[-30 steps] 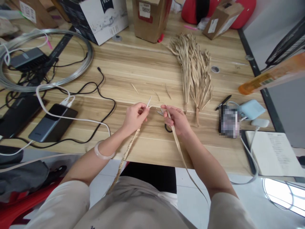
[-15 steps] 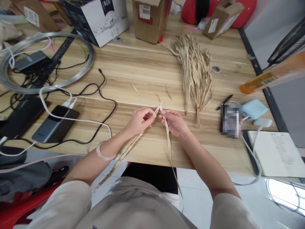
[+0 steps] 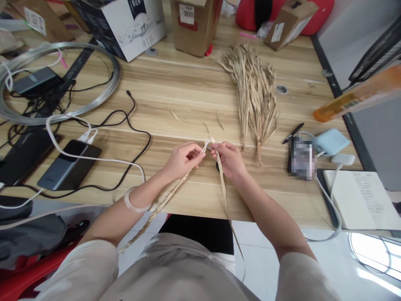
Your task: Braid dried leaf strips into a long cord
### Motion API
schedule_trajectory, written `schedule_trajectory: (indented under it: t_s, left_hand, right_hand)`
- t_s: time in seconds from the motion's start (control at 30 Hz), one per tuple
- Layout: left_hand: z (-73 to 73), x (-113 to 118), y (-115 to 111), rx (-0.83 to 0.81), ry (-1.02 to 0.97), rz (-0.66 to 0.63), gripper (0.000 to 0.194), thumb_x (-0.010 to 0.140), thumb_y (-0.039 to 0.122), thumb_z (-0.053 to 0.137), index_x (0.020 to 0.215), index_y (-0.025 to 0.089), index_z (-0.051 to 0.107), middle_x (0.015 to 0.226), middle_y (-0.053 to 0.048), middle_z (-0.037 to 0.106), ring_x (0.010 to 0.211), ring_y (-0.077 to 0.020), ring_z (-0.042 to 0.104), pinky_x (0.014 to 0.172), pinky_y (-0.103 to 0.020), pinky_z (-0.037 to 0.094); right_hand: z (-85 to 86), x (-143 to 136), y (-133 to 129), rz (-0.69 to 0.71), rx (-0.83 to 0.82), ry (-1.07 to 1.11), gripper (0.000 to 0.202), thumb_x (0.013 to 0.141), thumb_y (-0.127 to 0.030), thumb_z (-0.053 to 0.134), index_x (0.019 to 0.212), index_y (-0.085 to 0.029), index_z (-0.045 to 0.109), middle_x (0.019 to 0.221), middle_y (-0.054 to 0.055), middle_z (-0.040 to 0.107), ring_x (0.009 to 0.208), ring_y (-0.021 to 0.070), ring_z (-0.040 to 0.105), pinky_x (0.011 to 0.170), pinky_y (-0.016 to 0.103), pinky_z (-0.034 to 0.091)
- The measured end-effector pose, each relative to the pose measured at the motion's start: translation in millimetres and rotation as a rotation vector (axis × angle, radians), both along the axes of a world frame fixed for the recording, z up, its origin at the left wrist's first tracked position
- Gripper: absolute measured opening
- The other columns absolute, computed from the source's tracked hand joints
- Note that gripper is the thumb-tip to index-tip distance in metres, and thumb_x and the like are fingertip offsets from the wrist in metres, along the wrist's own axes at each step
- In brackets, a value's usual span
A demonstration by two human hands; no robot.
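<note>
My left hand (image 3: 184,159) is closed in a pinch on the pale end of a long straw cord (image 3: 169,195). The cord runs down past the table's front edge on the left. Thin pale strands stick out beyond the fingertips. My right hand (image 3: 230,159), closed too, pinches a flat dried-leaf strip (image 3: 223,184) that meets those strands at the top and hangs down over the edge. Beside the right fingers a dark loop (image 3: 217,167) and a greyish sliver show; the fingers hide most of this object, and I cannot tell its kind.
A bundle of dried leaves (image 3: 252,92) lies beyond my right hand. Leaf scraps (image 3: 219,120) lie ahead. On the left are a wire coil (image 3: 115,79), cables and a power bank (image 3: 69,164). Boxes (image 3: 194,31) stand at the back; an open notebook (image 3: 354,196) lies right.
The pale strands at the fingertips now look more spread and bent. A dark loop has come into sight below the right fingers. Both hands stay nearly in place; the view has shifted slightly.
</note>
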State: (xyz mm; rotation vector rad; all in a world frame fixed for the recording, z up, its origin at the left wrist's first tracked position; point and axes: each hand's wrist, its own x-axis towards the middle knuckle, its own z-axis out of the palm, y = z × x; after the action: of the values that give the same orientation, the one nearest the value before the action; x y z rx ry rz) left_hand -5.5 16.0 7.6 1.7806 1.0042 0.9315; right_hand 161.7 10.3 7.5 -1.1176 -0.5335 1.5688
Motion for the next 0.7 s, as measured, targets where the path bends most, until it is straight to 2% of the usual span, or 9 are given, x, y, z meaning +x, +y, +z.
schedule_trajectory:
  t_s: [0.1,0.23,0.43,0.57,0.7]
  left_hand:
    - [-0.1,0.1,0.3,-0.005,0.013,-0.05,0.017,0.083,0.03,0.058,0.079,0.014,0.061,0.074,0.0,0.058,0.049,-0.0051,0.059,0.044,-0.015,0.043]
    - [-0.3,-0.2,0.5,-0.008,0.02,-0.101,0.017,0.085,0.03,0.056,0.084,0.014,0.062,0.081,-0.002,0.06,0.05,-0.0047,0.06,0.045,-0.015,0.043]
    - [1.9,-0.7,-0.2,0.008,-0.012,-0.116,0.017,0.086,0.031,0.055,0.084,0.015,0.062,0.086,-0.004,0.064,0.05,-0.005,0.059,0.045,-0.015,0.044]
    - [2.9,-0.7,0.0,0.045,0.016,-0.102,0.016,0.085,0.03,0.057,0.083,0.015,0.062,0.077,-0.002,0.061,0.05,-0.0051,0.059,0.045,-0.015,0.044]
    - [3.1,-1.8,1.4,0.065,0.066,-0.106,0.018,0.085,0.032,0.056,0.082,0.015,0.063,0.071,0.0,0.059,0.049,-0.0056,0.058,0.047,-0.016,0.044]
  right_hand:
    - [0.8,-1.7,-1.4,0.034,0.029,-0.014,0.024,0.055,-0.024,0.08,0.051,-0.017,0.058,0.062,0.0,0.064,0.055,0.0065,0.056,0.049,0.017,0.047]
    - [1.7,-2.7,-2.8,0.155,0.036,0.016,0.027,0.059,-0.027,0.08,0.051,-0.017,0.056,0.06,0.002,0.063,0.073,0.0118,0.062,0.046,0.014,0.043]
    - [-1.7,1.5,-0.8,0.273,-0.02,0.064,0.024,0.059,-0.028,0.08,0.056,-0.016,0.059,0.057,-0.002,0.063,0.048,0.0048,0.053,0.044,0.015,0.042]
    - [-3.9,1.8,0.6,0.171,0.074,-0.018,0.022,0.056,-0.028,0.081,0.057,-0.017,0.062,0.058,-0.001,0.064,0.049,0.0055,0.054,0.046,0.017,0.043]
    - [-2.0,1.2,0.1,0.075,0.222,-0.245,0.02,0.056,-0.032,0.081,0.059,-0.019,0.066,0.061,0.0,0.065,0.053,0.0092,0.055,0.051,0.023,0.048]
